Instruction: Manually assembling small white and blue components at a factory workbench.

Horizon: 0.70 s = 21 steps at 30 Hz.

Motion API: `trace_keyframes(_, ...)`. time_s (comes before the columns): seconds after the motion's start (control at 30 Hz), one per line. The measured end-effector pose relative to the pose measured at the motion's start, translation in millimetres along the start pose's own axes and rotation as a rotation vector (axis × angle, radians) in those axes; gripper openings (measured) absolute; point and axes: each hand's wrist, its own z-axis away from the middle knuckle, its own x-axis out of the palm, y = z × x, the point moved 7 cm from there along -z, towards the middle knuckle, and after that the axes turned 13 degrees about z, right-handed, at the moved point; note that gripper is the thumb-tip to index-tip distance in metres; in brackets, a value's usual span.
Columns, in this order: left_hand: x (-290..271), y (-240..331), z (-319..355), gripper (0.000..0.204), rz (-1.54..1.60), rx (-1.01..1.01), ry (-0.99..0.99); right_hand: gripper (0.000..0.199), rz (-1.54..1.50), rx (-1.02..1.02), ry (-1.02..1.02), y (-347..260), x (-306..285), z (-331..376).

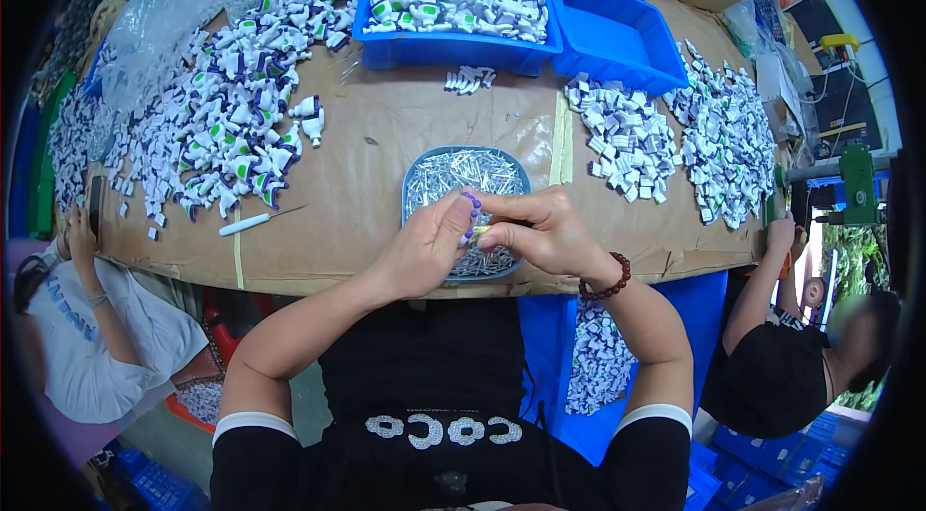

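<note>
Evidently, the relation that counts is where the two grips meet: the small pale piece (478,233) lies at frame centre, between the fingertips of both hands, so neither is nearer. Its outline is mostly covered; I cannot tell its long axis. The left hand (430,239) comes in from the lower left, thumb uppermost, fingers curled closed against the piece. The right hand (543,229) enters from the right, thumb and forefinger pinching it, pointing left; a dark red bead bracelet (619,276) circles that wrist. Directly beneath both hands is a grey-blue tray (406,185) of metal pins (442,175). Centre left lies a white-handled pointed tool (247,224). Farther off are white-and-green figure parts (231,120) at upper left, white blocks (625,139) at upper right, and a filled blue bin (453,54) at top centre.
</note>
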Motion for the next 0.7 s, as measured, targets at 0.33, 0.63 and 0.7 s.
trace_keyframes(0.33,-22,4,-61,0.037,-0.028,-0.113,0.033,0.042,-0.025,0.101,0.225,22,-19,-5)
trace_keyframes(0.63,-7,103,-189,0.024,-0.979,0.659,0.195,0.026,-0.096,0.222,0.294,40,-55,26)
trace_keyframes(0.7,5,110,-197,0.018,-1.19,0.847,0.164,0.025,-0.081,0.215,0.29,45,-57,29)
